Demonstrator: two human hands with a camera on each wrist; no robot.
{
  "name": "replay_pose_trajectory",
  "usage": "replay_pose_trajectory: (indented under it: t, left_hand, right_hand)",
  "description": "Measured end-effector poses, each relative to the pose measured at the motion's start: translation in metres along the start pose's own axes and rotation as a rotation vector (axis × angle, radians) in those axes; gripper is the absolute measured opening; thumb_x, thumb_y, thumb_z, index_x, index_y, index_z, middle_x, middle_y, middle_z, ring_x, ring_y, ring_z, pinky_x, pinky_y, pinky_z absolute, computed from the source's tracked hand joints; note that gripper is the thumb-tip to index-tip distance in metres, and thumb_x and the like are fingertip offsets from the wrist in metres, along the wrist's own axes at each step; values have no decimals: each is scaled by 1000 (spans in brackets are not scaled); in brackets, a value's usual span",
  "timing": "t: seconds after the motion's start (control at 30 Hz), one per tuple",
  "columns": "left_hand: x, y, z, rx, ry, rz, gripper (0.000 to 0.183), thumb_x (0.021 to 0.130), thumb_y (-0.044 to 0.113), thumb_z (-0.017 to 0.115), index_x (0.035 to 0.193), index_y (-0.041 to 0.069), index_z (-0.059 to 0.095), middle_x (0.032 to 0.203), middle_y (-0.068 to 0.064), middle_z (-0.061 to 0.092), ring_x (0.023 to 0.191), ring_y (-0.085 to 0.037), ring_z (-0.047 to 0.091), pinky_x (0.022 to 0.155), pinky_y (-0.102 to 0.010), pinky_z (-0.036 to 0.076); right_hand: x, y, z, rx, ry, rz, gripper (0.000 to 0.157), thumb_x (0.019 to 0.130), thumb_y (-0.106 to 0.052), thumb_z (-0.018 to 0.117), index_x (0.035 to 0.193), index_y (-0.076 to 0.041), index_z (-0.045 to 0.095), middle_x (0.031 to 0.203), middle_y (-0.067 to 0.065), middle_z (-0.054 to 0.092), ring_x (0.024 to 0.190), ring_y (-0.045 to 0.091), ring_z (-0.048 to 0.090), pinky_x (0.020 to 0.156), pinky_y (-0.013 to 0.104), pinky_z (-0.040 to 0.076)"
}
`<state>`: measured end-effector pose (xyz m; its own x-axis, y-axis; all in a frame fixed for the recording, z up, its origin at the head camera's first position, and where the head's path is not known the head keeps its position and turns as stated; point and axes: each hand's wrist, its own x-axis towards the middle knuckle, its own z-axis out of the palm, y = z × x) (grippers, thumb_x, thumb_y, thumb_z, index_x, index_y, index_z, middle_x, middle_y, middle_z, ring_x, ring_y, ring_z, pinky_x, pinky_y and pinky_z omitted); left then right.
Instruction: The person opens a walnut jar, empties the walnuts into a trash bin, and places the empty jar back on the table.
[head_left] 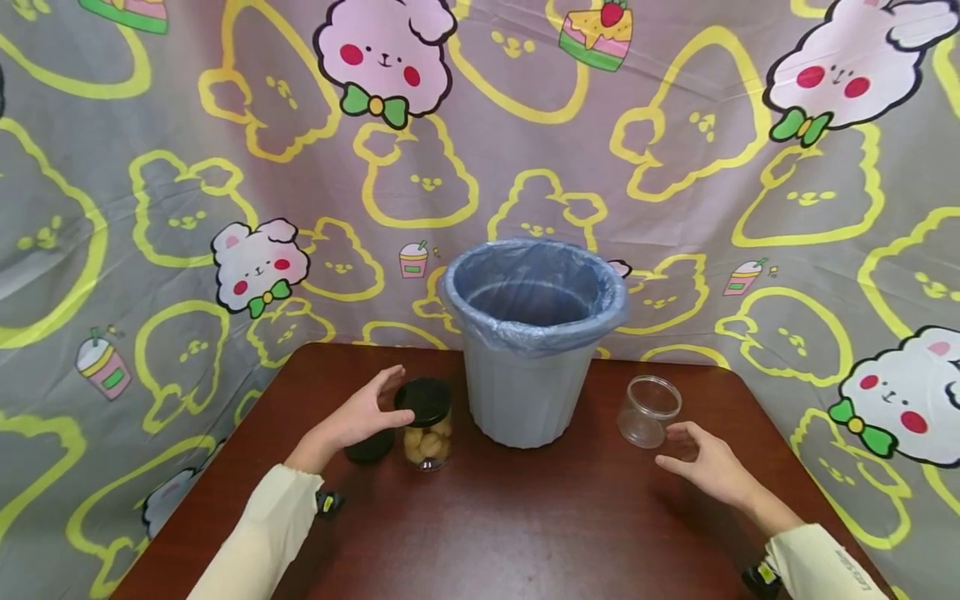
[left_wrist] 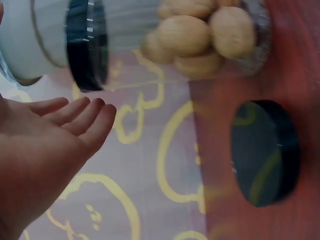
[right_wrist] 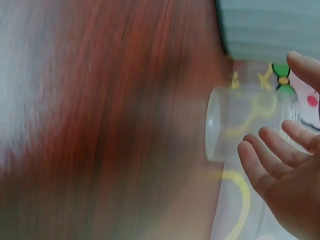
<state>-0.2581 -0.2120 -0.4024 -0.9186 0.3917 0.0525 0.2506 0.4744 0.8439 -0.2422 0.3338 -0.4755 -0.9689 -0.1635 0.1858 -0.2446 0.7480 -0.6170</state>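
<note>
Step, my reading from the remote feed: an approach to two jars at once, with neither grip made yet. The left hand (head_left: 367, 414) hovers over the table (head_left: 525, 525), fingers spread and nearly straight, thumb held wide from them, nothing in the grasp. Just right of it stands the snack jar (head_left: 427, 447), upright, black cap (head_left: 424, 398) on, round tan pieces inside. In the head view the thumb tip crosses the cap's near edge; the left wrist view shows a gap between fingertips and cap, so I cannot confirm thumb contact. A loose black lid (left_wrist: 257, 152) lies on the table below that hand.

The right hand (head_left: 705, 464) has its fingers extended and lightly bent, thumb well apart from them, also holding nothing. The clear jar (head_left: 647, 417) stands upright, lidless, just ahead and left of it; I see nothing inside. Fingertips overlap its wall in the right wrist view, but I cannot tell whether they touch.

Pose: both forearms angle inward from the near side, palms facing toward each other across the lined bin (head_left: 525, 392), which stands between the hands and beyond them.

Next move, I judge, calls for a small advance on each side, then thumb and fingers closing evenly; the clear jar looks light and easily tipped.
</note>
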Motion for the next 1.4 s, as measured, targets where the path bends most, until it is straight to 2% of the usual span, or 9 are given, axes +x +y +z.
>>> replay_pose_trajectory:
  t: [0.2, 0.43, 0.6, 0.73, 0.9, 1.0, 1.13, 1.27, 1.4]
  left_hand:
    - [-5, -26, 4, -12, 1, 21, 98, 80, 20, 76, 149, -1, 9, 151, -23, 18, 136, -40, 22, 100, -56, 32]
    - [-2, -48, 10, -39, -26, 40, 108, 74, 22, 81, 147, -6, 7, 148, -28, 21, 131, -42, 31, 101, -57, 28]
    - [-4, -55, 17, -35, -28, 36, 105, 74, 18, 81, 146, -9, 9, 143, -29, 29, 126, -42, 37, 101, -57, 29]
    - [-3, -56, 23, -46, -41, 36, 102, 75, 16, 80, 145, -10, 11, 140, -29, 32, 126, -44, 37, 100, -57, 31]
    - [-2, -57, 28, -61, -46, -14, 99, 76, 16, 79, 144, -10, 12, 143, -31, 28, 130, -46, 31, 101, -55, 31]
    - [-2, -60, 32, -75, -48, -11, 96, 77, 13, 79, 143, -11, 14, 144, -32, 27, 130, -46, 31, 101, -55, 31]
    - [0, -64, 36, -65, -55, 37, 89, 76, 11, 79, 139, -13, 21, 136, -31, 37, 123, -45, 40, 97, -55, 36]
    - [2, -67, 40, -55, -49, 94, 83, 75, 13, 80, 135, -12, 28, 128, -27, 45, 116, -41, 47, 95, -55, 38]
    - [5, -72, 43, -9, -8, 144, 81, 73, 16, 82, 133, -9, 33, 123, -22, 51, 110, -35, 51, 92, -49, 41]
  right_hand:
    - [0, -20, 11, 4, -15, -106, 52, 79, -32, 77, 118, -6, 56, 111, 13, 63, 100, 28, 61, 77, 38, 49]
    - [6, -45, 23, 33, -39, -186, 49, 79, -26, 78, 117, -5, 57, 109, 7, 64, 100, 26, 60, 82, 47, 47]
    - [15, -59, 30, 61, -37, -256, 47, 79, -27, 78, 118, -9, 56, 107, -1, 63, 98, 23, 60, 82, 43, 48]
    - [20, -71, 34, 72, -31, -315, 49, 81, -26, 76, 121, -8, 55, 110, 1, 62, 99, 24, 59, 83, 43, 47]
    - [25, -87, 38, 79, -42, -360, 47, 81, -26, 76, 121, -9, 57, 111, 0, 62, 103, 23, 59, 85, 46, 46]
    - [28, -95, 42, 65, -35, -375, 44, 80, -26, 76, 118, -10, 59, 110, -2, 62, 103, 20, 58, 85, 44, 46]
    - [34, -102, 49, 62, -36, -387, 45, 81, -26, 75, 118, -6, 60, 110, 0, 63, 102, 21, 58, 84, 41, 46]
    - [40, -109, 56, 121, -75, -382, 47, 83, -25, 74, 121, -2, 58, 114, 8, 62, 101, 25, 58, 85, 42, 47]
    - [44, -118, 62, 184, -121, -372, 48, 84, -25, 73, 124, -3, 56, 120, 11, 59, 103, 31, 58, 86, 46, 47]
